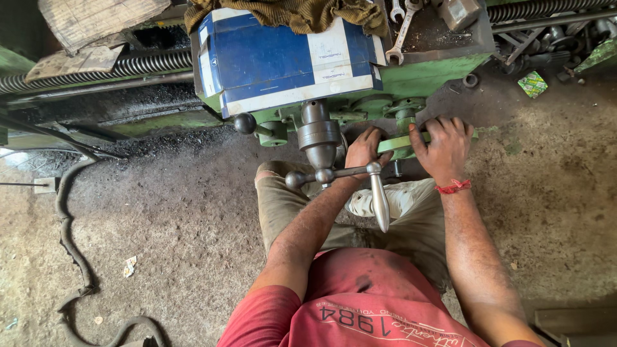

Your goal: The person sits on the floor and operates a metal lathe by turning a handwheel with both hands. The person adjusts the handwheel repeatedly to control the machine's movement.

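Handwheel (402, 142) gripped by both hands, crank handle (379, 199) just beside.

Green painted metal handwheel (402, 142), worn and matt, under both hands. Crank handle (379, 199): smooth bare steel with a dull shine. Blue and white cardboard box (289, 64), slightly glossy. Olive ribbed cloth (302, 13). Steel wrench (402, 32). Rough, gritty concrete floor (180, 238).

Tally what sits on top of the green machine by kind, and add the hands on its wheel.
Spanners: 2
Blue and white box: 1
Brown cloth: 1
Hands on the green wheel: 2, left hand and right hand
Total: 6
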